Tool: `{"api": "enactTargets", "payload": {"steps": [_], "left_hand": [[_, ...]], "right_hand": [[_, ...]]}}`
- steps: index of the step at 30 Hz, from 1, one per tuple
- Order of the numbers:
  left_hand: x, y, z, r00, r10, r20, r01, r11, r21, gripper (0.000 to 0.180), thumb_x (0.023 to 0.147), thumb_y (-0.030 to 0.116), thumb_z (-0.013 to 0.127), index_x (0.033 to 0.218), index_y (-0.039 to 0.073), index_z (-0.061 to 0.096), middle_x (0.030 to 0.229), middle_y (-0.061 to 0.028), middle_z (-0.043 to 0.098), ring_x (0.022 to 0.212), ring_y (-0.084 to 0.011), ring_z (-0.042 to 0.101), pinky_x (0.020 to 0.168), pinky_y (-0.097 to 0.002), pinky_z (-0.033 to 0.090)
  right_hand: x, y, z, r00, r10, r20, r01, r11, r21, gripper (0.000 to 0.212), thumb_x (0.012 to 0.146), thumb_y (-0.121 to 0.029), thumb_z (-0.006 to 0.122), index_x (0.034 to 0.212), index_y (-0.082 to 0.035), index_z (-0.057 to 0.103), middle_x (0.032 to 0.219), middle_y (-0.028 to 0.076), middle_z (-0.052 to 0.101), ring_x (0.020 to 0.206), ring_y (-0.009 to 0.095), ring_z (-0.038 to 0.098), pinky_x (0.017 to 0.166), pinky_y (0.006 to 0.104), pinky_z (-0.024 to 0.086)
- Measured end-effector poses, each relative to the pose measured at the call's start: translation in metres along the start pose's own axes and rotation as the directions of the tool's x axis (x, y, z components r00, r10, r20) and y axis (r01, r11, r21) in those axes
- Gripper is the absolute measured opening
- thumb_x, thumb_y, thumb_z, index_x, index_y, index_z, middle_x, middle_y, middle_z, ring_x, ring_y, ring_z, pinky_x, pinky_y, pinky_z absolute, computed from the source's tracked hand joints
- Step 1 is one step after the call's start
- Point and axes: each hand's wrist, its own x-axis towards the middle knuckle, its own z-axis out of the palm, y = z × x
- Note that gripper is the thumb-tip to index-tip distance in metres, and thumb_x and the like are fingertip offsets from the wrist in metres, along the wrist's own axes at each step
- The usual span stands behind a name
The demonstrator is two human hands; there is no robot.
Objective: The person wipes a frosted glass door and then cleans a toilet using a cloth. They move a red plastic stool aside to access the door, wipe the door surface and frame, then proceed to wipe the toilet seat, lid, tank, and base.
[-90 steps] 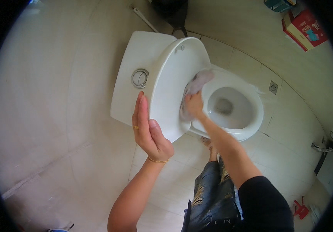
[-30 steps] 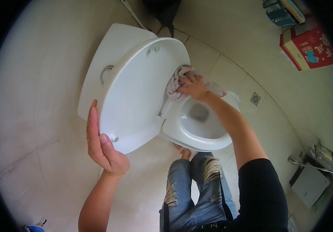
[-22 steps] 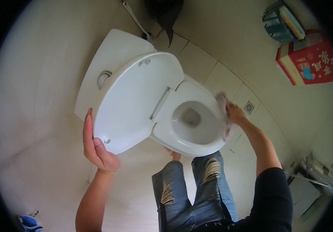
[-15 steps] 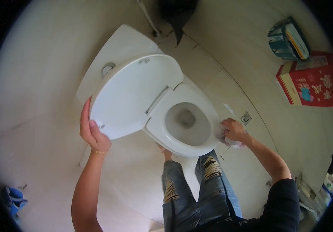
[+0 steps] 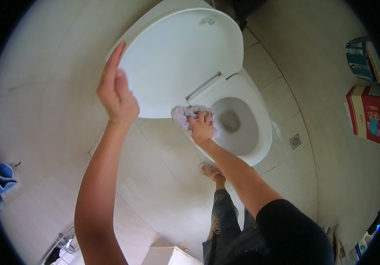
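A white toilet lid (image 5: 181, 62) stands raised, its inner face toward me. My left hand (image 5: 118, 95) grips its left edge, thumb on the inner side and fingers along the outside. Below the hinge, the white toilet seat (image 5: 264, 140) rests down on the bowl (image 5: 238, 121). With spread fingers my right hand (image 5: 202, 129) presses a crumpled pale cloth (image 5: 182, 115) onto the seat's left side, close to the hinge. Part of the cloth droops over the seat's outer edge.
A floor drain (image 5: 295, 141) lies right of the toilet. On the right wall are a green rack (image 5: 358, 62) and a red box (image 5: 371, 115). A blue holder (image 5: 3, 179) hangs at far left. A white cabinet corner (image 5: 165, 256) shows at the bottom. My foot (image 5: 210, 171) stands beside the bowl.
My right hand has carried the cloth from the seat's front right to its left side near the hinge. The left hand stays at the lid's edge. My view has shifted.
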Motion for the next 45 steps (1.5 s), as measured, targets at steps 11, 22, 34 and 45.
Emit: {"api": "enactTargets", "payload": {"steps": [11,22,34,45], "left_hand": [[-0.105,0.112,0.019,0.983,0.159,0.092,-0.137,0.969,-0.205,0.047,0.080,0.009,0.051,0.127,0.012,0.048,0.122,-0.0140,0.048,0.110,-0.0374,0.047,0.094,-0.0465,0.037],[-0.292,0.170,0.105,0.951,0.178,0.254,-0.159,0.983,-0.096,0.055,0.080,0.012,0.052,0.132,0.025,0.039,0.136,-0.0056,0.029,0.127,-0.0286,0.030,0.103,-0.0410,0.035],[-0.413,0.141,0.189,0.594,0.041,0.804,-0.405,0.878,0.255,0.054,0.088,0.022,0.033,0.140,0.013,0.021,0.148,-0.0029,0.011,0.137,-0.0213,0.005,0.113,-0.0369,0.002],[-0.436,0.118,0.215,0.567,0.017,0.823,-0.379,0.893,0.242,0.058,0.088,0.018,0.037,0.142,0.012,0.014,0.149,0.0014,0.007,0.137,-0.0147,0.002,0.113,-0.0331,-0.001]], "right_hand": [[-0.177,0.170,-0.007,0.893,0.027,0.450,0.312,0.683,-0.660,0.033,0.074,-0.018,0.059,0.106,-0.012,0.063,0.116,0.017,0.047,0.102,0.037,0.050,0.081,0.0450,0.047],[-0.287,0.274,-0.270,0.836,0.469,-0.284,-0.478,0.877,0.042,0.037,0.063,-0.009,0.054,0.097,0.001,0.061,0.090,0.023,0.062,0.083,0.038,0.060,0.072,0.0401,0.048],[-0.010,0.049,-0.249,0.757,-0.600,-0.259,0.494,0.785,-0.374,0.043,0.061,-0.002,0.063,0.103,-0.003,0.059,0.123,0.012,0.049,0.107,0.032,0.050,0.088,0.0368,0.044],[0.072,-0.028,-0.019,0.730,-0.683,0.005,0.531,0.562,-0.635,0.024,0.075,-0.036,0.056,0.091,-0.021,0.064,0.098,0.004,0.058,0.099,0.025,0.050,0.082,0.0487,0.034]]}}
